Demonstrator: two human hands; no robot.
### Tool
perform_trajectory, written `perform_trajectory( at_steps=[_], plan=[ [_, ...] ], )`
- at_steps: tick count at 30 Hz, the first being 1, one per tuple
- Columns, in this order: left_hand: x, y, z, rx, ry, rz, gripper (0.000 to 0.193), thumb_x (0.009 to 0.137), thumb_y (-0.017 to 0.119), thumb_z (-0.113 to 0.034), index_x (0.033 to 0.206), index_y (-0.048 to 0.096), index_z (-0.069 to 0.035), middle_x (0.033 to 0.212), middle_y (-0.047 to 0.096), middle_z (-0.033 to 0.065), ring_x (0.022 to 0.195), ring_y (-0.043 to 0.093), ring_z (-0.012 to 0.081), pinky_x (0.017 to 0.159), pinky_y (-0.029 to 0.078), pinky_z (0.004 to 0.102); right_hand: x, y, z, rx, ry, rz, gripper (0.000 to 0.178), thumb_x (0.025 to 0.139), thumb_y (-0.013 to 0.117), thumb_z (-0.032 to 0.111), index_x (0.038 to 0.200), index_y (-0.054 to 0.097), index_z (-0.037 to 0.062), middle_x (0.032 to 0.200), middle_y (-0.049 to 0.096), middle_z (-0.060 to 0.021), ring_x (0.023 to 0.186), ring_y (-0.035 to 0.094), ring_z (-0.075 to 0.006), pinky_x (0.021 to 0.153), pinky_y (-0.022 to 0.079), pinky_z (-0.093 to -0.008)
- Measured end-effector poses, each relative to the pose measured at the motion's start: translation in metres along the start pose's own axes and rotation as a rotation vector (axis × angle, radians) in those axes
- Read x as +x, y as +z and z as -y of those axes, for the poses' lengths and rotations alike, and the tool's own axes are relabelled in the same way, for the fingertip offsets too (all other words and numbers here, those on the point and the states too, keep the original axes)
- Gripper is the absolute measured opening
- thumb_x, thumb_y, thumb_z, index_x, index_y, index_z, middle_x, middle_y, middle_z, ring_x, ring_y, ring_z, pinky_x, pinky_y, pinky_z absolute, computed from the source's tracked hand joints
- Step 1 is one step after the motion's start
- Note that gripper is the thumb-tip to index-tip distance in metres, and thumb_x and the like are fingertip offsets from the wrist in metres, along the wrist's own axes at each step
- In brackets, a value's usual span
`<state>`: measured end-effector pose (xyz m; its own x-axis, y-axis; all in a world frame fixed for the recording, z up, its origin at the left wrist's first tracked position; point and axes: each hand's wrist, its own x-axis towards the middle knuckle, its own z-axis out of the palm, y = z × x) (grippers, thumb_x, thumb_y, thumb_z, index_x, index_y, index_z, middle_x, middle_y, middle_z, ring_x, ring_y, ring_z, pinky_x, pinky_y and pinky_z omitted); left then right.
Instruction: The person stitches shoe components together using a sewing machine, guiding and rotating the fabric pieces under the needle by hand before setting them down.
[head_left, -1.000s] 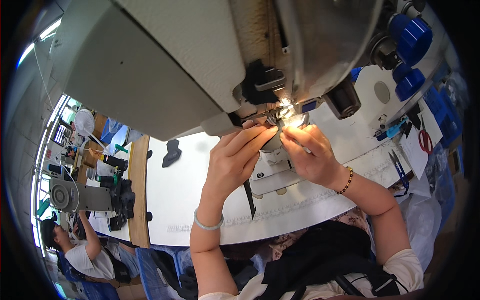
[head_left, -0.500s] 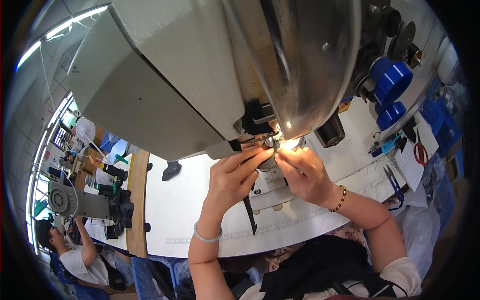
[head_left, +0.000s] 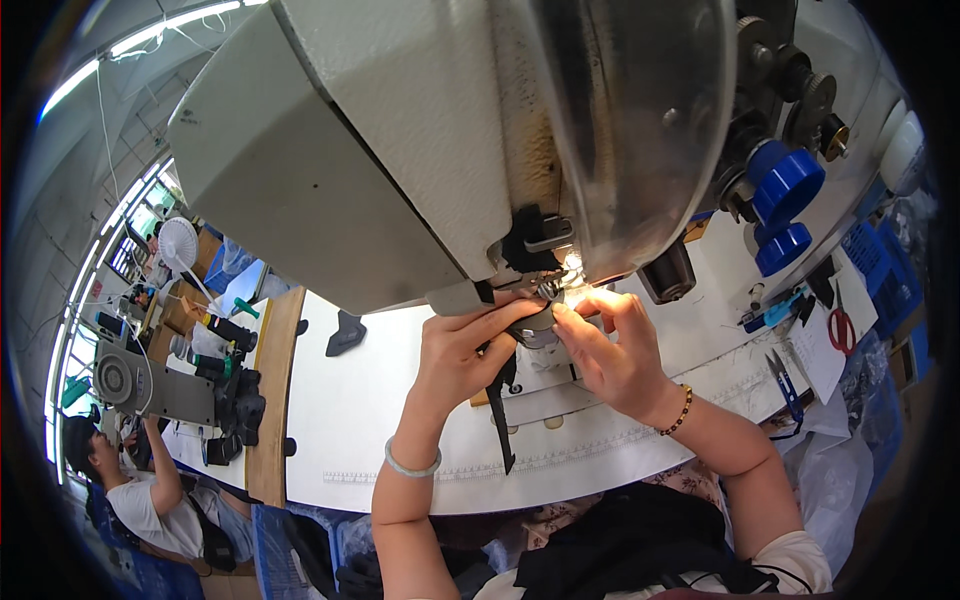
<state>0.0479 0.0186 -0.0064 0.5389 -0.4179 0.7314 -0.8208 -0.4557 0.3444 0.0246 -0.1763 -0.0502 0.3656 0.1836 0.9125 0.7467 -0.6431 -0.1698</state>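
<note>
Under the lit needle area of a sewing machine [head_left: 400, 140], my two hands work at a dark, flat, shaped piece [head_left: 536, 322]. My left hand [head_left: 462, 350] presses and grips its left side, fingers stretched toward the presser foot [head_left: 548, 290]. From below that hand hangs a narrow black pointed strip [head_left: 503, 430], which looks like part of the same piece. My right hand [head_left: 618, 350] pinches the right edge with thumb and fingertips, close to the bright light. The material's exact kind cannot be made out, and the stitching point is partly hidden by fingers and machine.
On the white table [head_left: 390, 420] lies another black cut piece [head_left: 346, 333]. Blue-handled snips [head_left: 786, 388] and red-handled scissors [head_left: 840, 325] lie at the right, with blue thread knobs [head_left: 785, 185] above. A person [head_left: 150, 490] sits at another machine [head_left: 150, 390] on the left.
The view has shifted a little, so the machine sits slightly further right and lower. My right fingers have opened up slightly, and more of the dark piece shows between my hands.
</note>
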Motion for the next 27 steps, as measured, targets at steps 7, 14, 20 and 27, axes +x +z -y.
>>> perform_trajectory(
  at_steps=[7,14,20,27],
  plan=[
    [0.001,-0.001,-0.009,0.089,-0.018,0.025,0.04,0.062,0.056,0.004,0.098,0.073,-0.001,0.095,0.07,0.0107,0.082,0.069,0.0215,0.071,0.055,0.0288,-0.002,0.001,-0.003,0.1,0.062,-0.011,0.034,0.078,0.075,0.005,0.11,0.067,0.0106,0.098,0.053,-0.0043,0.071,0.048,-0.0159,0.057,0.04,-0.0265],
    [0.001,-0.002,-0.005,0.046,0.006,0.031,0.039,0.066,0.061,0.005,0.102,0.074,-0.007,0.099,0.072,0.0087,0.076,0.069,0.0195,0.064,0.055,0.0286,-0.002,0.004,-0.006,0.034,-0.044,-0.025,0.032,0.078,0.073,0.005,0.109,0.068,0.0106,0.101,0.058,-0.0048,0.077,0.056,-0.0185,0.061,0.046,-0.0288],
    [0.0,-0.001,-0.012,0.153,0.053,0.033,0.04,0.068,0.061,0.002,0.105,0.073,-0.009,0.103,0.071,0.0078,0.089,0.069,0.0222,0.073,0.056,0.0321,-0.004,0.003,-0.011,0.057,-0.088,-0.028,0.036,0.075,0.07,0.003,0.11,0.068,0.0088,0.096,0.054,-0.0032,0.08,0.055,-0.0175,0.068,0.049,-0.0301],
    [0.0,0.001,-0.014,0.17,0.092,0.009,0.038,0.068,0.062,0.001,0.104,0.073,-0.008,0.104,0.07,0.0082,0.086,0.069,0.0222,0.071,0.055,0.0313,-0.007,0.006,-0.013,0.068,-0.078,-0.05,0.035,0.076,0.069,0.004,0.11,0.068,0.0094,0.097,0.055,-0.0035,0.081,0.055,-0.0176,0.069,0.049,-0.0306]
  ],
)
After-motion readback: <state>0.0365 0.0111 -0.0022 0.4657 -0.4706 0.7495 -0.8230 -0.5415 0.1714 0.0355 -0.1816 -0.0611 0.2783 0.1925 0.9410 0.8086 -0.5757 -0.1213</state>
